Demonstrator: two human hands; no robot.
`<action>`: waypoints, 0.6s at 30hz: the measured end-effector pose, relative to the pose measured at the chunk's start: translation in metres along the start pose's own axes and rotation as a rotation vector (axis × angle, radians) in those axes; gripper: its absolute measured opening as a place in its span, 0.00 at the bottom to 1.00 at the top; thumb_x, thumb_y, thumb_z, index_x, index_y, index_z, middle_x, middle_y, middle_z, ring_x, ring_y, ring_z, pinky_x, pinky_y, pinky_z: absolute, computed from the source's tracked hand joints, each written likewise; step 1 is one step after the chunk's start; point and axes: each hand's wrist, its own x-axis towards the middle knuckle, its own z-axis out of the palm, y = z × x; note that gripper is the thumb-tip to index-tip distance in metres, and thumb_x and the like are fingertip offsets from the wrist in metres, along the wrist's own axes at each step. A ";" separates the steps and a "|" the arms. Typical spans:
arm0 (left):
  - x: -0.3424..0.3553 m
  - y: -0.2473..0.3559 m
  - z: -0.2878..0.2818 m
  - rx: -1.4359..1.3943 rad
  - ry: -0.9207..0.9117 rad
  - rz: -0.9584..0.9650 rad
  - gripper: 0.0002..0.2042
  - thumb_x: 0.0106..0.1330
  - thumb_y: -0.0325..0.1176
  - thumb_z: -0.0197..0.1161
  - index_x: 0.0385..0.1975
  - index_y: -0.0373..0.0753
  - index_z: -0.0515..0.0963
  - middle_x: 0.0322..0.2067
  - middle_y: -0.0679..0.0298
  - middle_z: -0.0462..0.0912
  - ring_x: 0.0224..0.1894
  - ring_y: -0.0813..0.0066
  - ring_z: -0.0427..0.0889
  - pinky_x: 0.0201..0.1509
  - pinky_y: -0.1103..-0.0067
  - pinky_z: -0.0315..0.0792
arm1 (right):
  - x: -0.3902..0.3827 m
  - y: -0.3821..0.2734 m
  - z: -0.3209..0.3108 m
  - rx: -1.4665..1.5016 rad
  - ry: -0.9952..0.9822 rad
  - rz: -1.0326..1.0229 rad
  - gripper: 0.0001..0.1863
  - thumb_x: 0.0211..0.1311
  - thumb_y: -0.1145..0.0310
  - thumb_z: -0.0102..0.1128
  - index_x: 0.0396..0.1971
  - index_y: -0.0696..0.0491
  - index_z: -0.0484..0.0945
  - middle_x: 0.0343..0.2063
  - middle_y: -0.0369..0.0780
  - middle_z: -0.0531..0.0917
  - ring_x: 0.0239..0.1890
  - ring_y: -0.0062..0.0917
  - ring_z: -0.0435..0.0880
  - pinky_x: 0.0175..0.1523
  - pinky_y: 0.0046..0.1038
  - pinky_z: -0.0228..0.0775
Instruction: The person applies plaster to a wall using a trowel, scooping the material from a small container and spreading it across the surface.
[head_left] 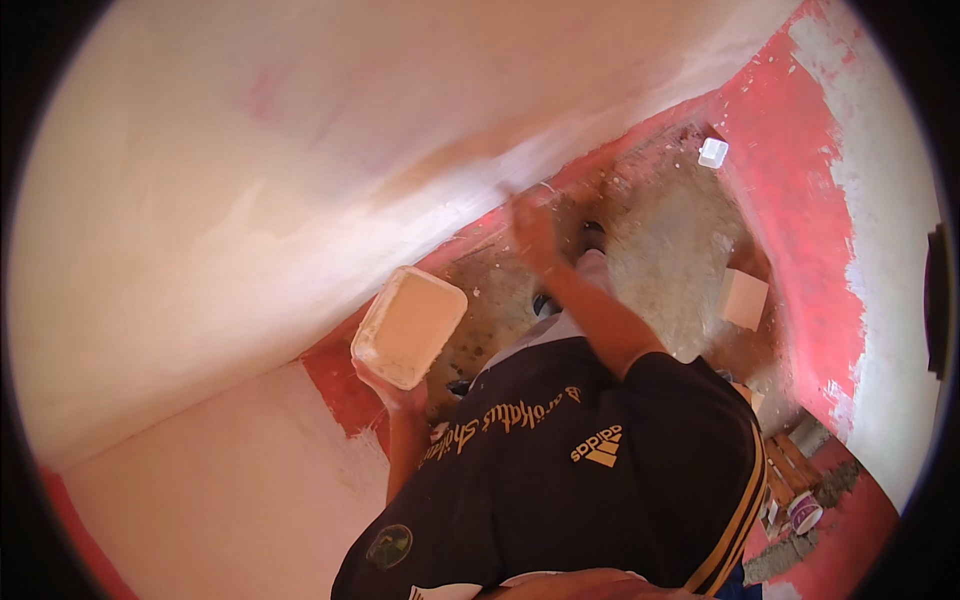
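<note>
My left hand (397, 388) grips a whitish rectangular tub (410, 322) with rounded corners from its near lower edge. Pale smears mark the tub's side, and its upper face looks cream-coloured. In front of me my right hand (533, 235) is raised close to the lower part of the pale wall (250, 180). Motion smears its fingers, so whether they hold anything is not clear. The wall carries whitish and brownish patches, with a red band (640, 130) along its foot.
A small white container (712, 153) lies in the far corner, and a pale box-shaped block (743, 299) is on the stained floor (670, 230) to my right. A red and white wall (790, 130) bounds the right side. Behind it at lower right sit a bucket (805, 512) and wooden slats (790, 465).
</note>
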 end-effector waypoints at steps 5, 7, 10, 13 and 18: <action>0.000 -0.003 -0.005 -0.094 0.009 -0.064 0.35 0.74 0.66 0.41 0.70 0.46 0.61 0.64 0.65 0.70 0.64 0.64 0.72 0.61 0.65 0.75 | 0.182 0.099 -0.166 -0.271 0.960 -0.183 0.19 0.72 0.67 0.47 0.56 0.54 0.79 0.46 0.46 0.86 0.32 0.41 0.85 0.34 0.41 0.74; -0.002 -0.005 -0.012 -0.102 0.013 -0.074 0.35 0.74 0.66 0.41 0.70 0.46 0.61 0.64 0.65 0.70 0.65 0.65 0.71 0.61 0.65 0.75 | 0.217 0.100 -0.194 -0.079 0.769 0.341 0.17 0.72 0.65 0.48 0.49 0.57 0.81 0.38 0.51 0.86 0.33 0.48 0.84 0.36 0.42 0.75; -0.005 -0.004 -0.012 -0.126 -0.010 -0.120 0.37 0.74 0.67 0.40 0.71 0.44 0.58 0.68 0.62 0.66 0.70 0.63 0.66 0.73 0.64 0.61 | 0.195 0.056 -0.121 -0.029 0.741 0.214 0.15 0.68 0.68 0.51 0.49 0.56 0.81 0.36 0.50 0.85 0.32 0.47 0.83 0.36 0.43 0.75; -0.004 -0.001 0.000 -0.102 -0.016 -0.091 0.37 0.74 0.66 0.39 0.72 0.44 0.58 0.69 0.62 0.66 0.70 0.62 0.65 0.74 0.64 0.59 | 0.090 -0.020 -0.004 0.090 0.547 0.090 0.14 0.65 0.71 0.54 0.48 0.55 0.81 0.33 0.50 0.84 0.31 0.47 0.83 0.36 0.44 0.74; -0.006 0.009 0.006 -0.139 -0.037 -0.082 0.33 0.76 0.63 0.41 0.69 0.44 0.61 0.64 0.63 0.69 0.66 0.65 0.69 0.68 0.65 0.68 | -0.077 -0.060 0.076 0.518 0.132 -0.251 0.16 0.58 0.75 0.59 0.47 0.54 0.81 0.29 0.49 0.82 0.30 0.46 0.81 0.36 0.46 0.73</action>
